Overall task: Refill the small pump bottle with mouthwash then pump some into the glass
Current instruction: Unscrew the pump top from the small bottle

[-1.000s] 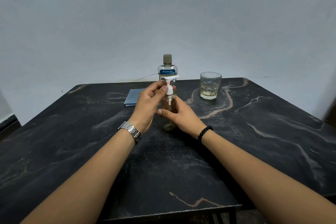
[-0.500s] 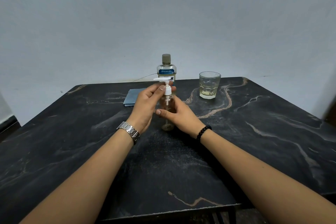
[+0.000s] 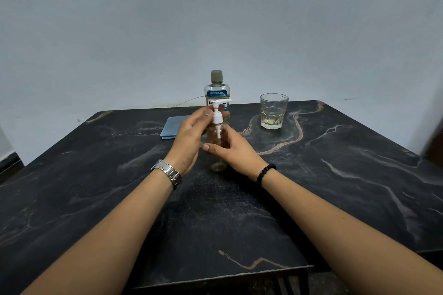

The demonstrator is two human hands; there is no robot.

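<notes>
Pump bottle (image 3: 217, 143), small and clear, stands upright near the middle of the dark marbled surface (image 3: 335, 187), with a little pale liquid showing at its base. Its white pump head (image 3: 218, 110) sits at the neck, nozzle pointing right. The left hand (image 3: 189, 139) pinches the pump's collar between thumb and fingertips, and the right hand (image 3: 230, 148) wraps round the bottle's body to steady it.

Judging from that grip, the step in hand is turning the pump head at the neck; whether it is being loosened or tightened cannot be told. To do it well, the right hand should keep the bottle planted and vertical so nothing spills, while the left turns the collar only, not the nozzle stem, which could bend or pump by accident. The dip tube should stay straight inside the neck.

Just behind stands one mouthwash bottle (image 3: 217, 93), capped, holding yellowish liquid. To the right and well apart is one glass (image 3: 274, 110) with a shallow pool of pale liquid in the bottom. One blue cloth (image 3: 173, 126) lies folded to the left, behind the left hand. So: two bottles, one glass, one cloth. A metal watch (image 3: 167, 173) is on the left wrist, a black bead bracelet (image 3: 265, 172) on the right.
</notes>
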